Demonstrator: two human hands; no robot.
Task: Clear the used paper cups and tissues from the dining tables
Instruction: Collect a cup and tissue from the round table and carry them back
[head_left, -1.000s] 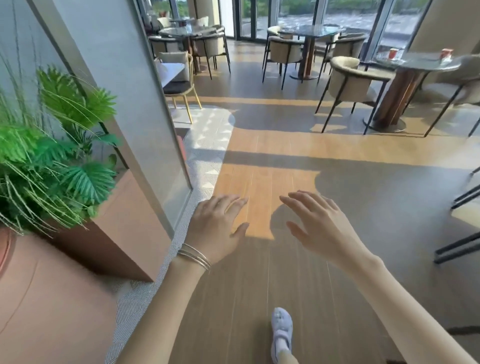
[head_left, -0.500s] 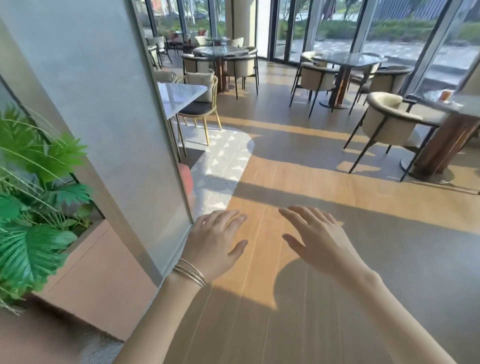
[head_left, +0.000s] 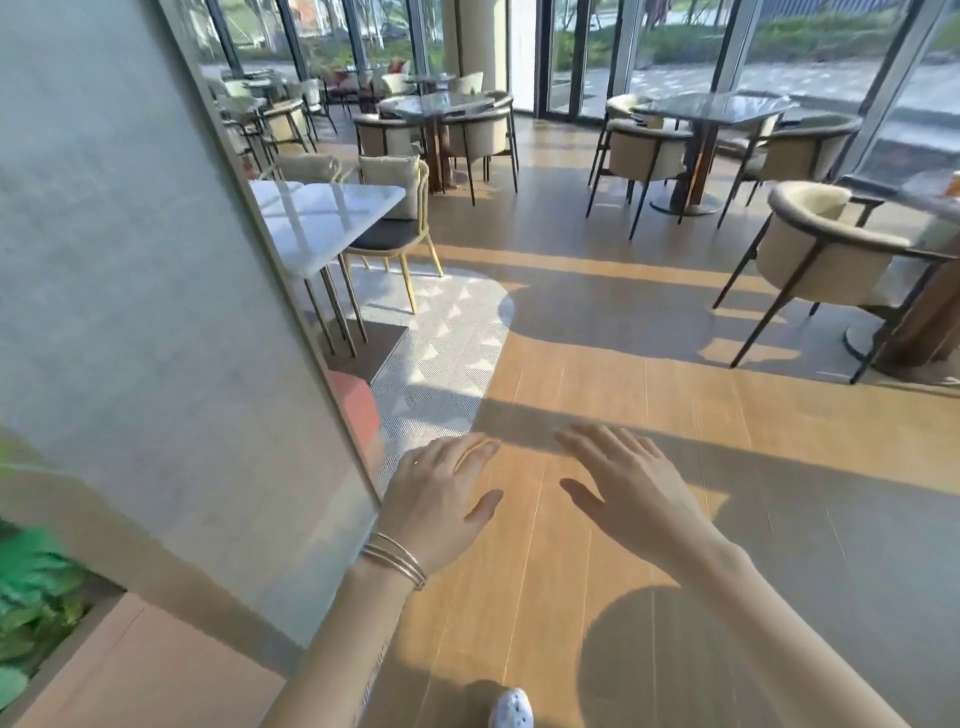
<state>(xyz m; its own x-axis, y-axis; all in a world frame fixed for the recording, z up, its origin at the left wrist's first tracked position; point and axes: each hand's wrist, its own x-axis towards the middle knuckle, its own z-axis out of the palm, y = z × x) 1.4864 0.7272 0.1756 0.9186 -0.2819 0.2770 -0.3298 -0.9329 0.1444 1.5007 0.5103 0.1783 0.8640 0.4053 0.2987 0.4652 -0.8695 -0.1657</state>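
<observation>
First-person view into a sunlit café. The left hand (head_left: 439, 499), with thin bracelets (head_left: 396, 562) at its wrist, and the right hand (head_left: 641, 493) hang side by side in the air. Both are palm down with fingers straight and a little spread, and they hold nothing. Below them is a wooden floor (head_left: 597, 343).

The only visible sign of anything to clear is a small orange-red shape (head_left: 955, 183), cut off by the right edge of the view. It sits on a dark round bench (head_left: 919, 196) and is too blurred and cropped to say for certain that it is a paper cup, or whether it stands upright. No tissues can be made out anywhere.

That bench lies ahead and well to the right of both hands, far out of reach. A cream armchair (head_left: 826, 249) stands between it and the walker. The right hand is the nearer of the two, so a turn to the right and a walk round the chair seem likely to come first.

A white bench (head_left: 322, 218) stands ahead on the left, just behind a grey partition (head_left: 130, 260).
</observation>
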